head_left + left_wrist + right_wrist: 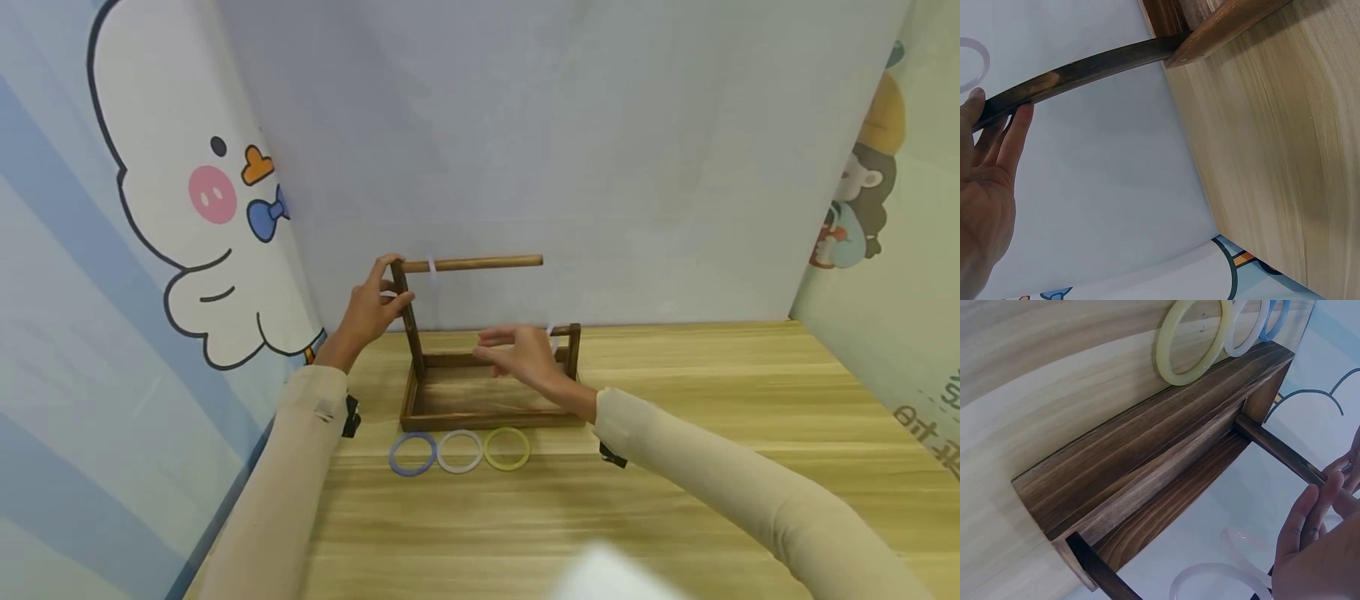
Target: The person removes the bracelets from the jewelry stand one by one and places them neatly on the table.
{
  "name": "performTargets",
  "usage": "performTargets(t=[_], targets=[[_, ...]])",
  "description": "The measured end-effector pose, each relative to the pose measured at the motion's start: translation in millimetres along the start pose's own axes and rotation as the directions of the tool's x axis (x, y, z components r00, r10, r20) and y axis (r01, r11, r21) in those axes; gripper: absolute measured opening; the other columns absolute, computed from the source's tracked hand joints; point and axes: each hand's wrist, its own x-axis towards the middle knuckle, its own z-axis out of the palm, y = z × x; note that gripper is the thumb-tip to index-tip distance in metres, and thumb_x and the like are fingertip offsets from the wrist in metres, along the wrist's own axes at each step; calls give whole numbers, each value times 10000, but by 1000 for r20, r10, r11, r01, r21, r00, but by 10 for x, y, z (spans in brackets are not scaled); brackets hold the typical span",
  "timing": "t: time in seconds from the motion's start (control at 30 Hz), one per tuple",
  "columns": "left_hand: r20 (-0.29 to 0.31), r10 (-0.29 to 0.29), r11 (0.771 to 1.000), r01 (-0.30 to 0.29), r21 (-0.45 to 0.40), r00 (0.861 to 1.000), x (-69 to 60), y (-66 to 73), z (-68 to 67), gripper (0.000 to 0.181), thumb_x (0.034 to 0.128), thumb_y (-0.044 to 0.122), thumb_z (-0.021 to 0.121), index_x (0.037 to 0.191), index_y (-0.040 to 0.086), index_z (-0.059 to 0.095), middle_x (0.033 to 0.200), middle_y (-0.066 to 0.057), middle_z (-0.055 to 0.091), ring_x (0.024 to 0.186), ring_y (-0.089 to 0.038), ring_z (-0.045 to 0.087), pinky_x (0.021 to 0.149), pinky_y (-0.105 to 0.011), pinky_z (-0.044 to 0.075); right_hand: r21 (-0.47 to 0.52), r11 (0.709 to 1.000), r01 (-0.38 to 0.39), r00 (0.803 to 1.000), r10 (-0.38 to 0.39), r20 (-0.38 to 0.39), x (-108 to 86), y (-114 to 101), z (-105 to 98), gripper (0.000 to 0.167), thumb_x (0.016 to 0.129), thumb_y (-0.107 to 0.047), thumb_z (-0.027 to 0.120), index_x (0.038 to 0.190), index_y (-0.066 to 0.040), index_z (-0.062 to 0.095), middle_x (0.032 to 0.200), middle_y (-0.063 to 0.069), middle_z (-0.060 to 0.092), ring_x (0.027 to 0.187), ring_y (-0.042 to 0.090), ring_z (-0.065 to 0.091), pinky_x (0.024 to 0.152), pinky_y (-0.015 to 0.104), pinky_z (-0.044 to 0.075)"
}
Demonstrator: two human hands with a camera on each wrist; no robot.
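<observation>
My left hand (372,310) grips the tall dark post (412,333) of a wooden stand near its top, thumb on one side and fingers on the other; the left wrist view shows this hand (988,187) on the post (1085,70). A pale ring (432,268) hangs around the upper rod (487,262), close to the post. My right hand (528,358), fingers extended and holding nothing visible, is in front of the lower short rod, where another pale ring (553,337) hangs, partly hidden. The right wrist view shows this hand (1322,544) beside a pale ring (1219,569).
Blue (412,454), white (460,452) and yellow (507,449) rings lie in a row on the wooden table (690,467), just before the stand's tray base (495,421). A grey backdrop (600,167) stands behind; a blurred white object (611,575) shows at the bottom edge.
</observation>
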Motion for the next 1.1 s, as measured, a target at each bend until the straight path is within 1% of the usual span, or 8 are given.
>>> performTargets(t=[0.13, 0.23, 0.43, 0.6, 0.8, 0.87, 1.0, 1.1], targets=[[-2, 10, 1000, -10, 7, 1000, -6, 19, -4, 618, 1035, 135, 668, 1549, 243, 342, 1244, -311, 664, 1084, -423, 722, 834, -486, 639, 0, 1000, 26, 1000, -26, 2, 44, -10, 30, 347, 948, -205, 804, 1253, -51, 743, 1170, 128, 765, 609, 212, 742, 659, 378, 653], [2, 13, 1000, -13, 10, 1000, -8, 23, -10, 619, 1036, 138, 667, 1552, 234, 339, 1241, -315, 665, 1076, -428, 724, 830, -493, 639, -1, 999, 34, 999, -34, 5, 80, -22, 49, 349, 953, -206, 798, 1261, -53, 740, 1173, 121, 765, 619, 212, 746, 648, 363, 651], [2, 22, 1000, -22, 12, 1000, -2, 14, -3, 619, 1035, 137, 670, 1549, 239, 342, 1228, -302, 673, 1063, -420, 730, 820, -486, 642, 67, 998, -10, 1000, 9, 13, 144, -59, 56, 341, 962, -195, 787, 1269, -55, 733, 1177, 123, 763, 618, 146, 732, 645, 304, 643], [-1, 29, 1000, -29, 11, 1000, -2, 5, -2, 619, 1033, 137, 671, 1549, 237, 343, 1224, -299, 676, 1054, -416, 734, 821, -477, 643, 114, 993, -43, 999, 42, 16, 205, -99, 43, 345, 963, -199, 786, 1273, -60, 731, 1179, 135, 760, 682, 220, 759, 683, 343, 654], [5, 35, 999, -35, 3, 999, -7, 9, 3, 615, 1036, 140, 669, 1550, 234, 344, 1231, -305, 671, 1061, -423, 730, 824, -487, 641, 76, 997, 1, 1000, 0, -11, 272, -128, 82, 338, 955, -190, 796, 1256, -47, 737, 1154, 129, 768, 689, 297, 760, 699, 415, 657], [-1, 37, 999, -37, 10, 999, -11, 7, -3, 613, 1033, 136, 672, 1545, 231, 348, 1223, -306, 675, 1053, -422, 733, 818, -491, 642, 60, 998, 18, 1000, -18, -13, 301, -149, 108, 353, 949, -194, 802, 1260, -40, 735, 1159, 131, 767, 670, 277, 759, 694, 416, 656], [-15, 43, 999, -43, 24, 999, -18, -4, -7, 616, 1029, 130, 678, 1542, 228, 352, 1212, -310, 682, 1044, -419, 736, 811, -490, 643, 6, 999, 40, 999, -40, -24, 366, -187, 157, 369, 948, -215, 806, 1267, -46, 733, 1170, 117, 766, 599, 168, 736, 667, 352, 652], [-12, 45, 999, -44, 21, 999, -18, -1, 5, 617, 1031, 137, 677, 1546, 237, 350, 1221, -311, 679, 1053, -418, 733, 818, -484, 643, -29, 999, 40, 998, -41, -39, 400, -200, 183, 366, 948, -227, 806, 1265, -56, 736, 1171, 103, 768, 594, 175, 736, 655, 351, 649]])
